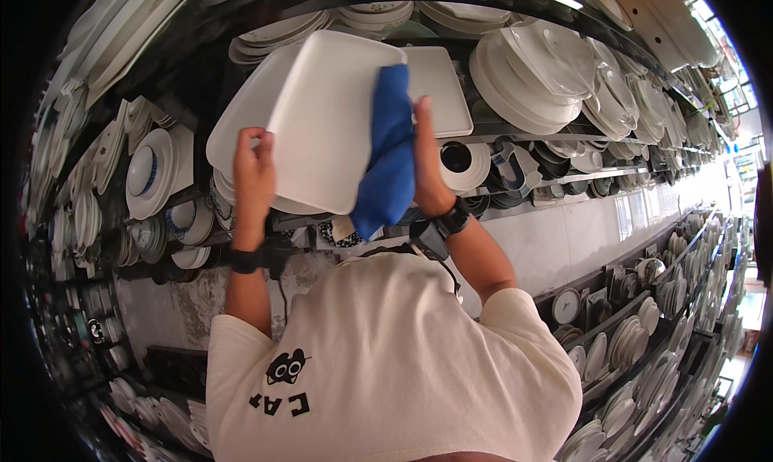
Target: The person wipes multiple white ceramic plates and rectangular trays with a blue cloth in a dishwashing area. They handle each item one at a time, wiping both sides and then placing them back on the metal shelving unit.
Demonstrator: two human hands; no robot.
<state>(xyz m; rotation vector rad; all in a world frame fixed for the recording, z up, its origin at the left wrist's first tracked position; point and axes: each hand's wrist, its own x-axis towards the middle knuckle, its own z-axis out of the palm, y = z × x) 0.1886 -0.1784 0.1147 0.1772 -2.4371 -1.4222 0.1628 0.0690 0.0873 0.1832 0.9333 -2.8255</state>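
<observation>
A large white rectangular plate is held up tilted in front of me, its inner face toward me. My left hand grips its left edge, thumb and fingers closed around the rim. Along the right edge hangs a blue cloth, draped over the rim and bunched downward. My right hand presses that cloth against the plate's right side, its fingers mostly hidden behind the cloth. Behind the held plate, another white rectangular dish shows at the left, and a white square plate at the right.
Stacked oval white dishes fill the shelf at the right, with round plates piled at the back. A lower shelf carries a white plate with a black bowl. Upright plates stand at the left. More dish racks line the right side.
</observation>
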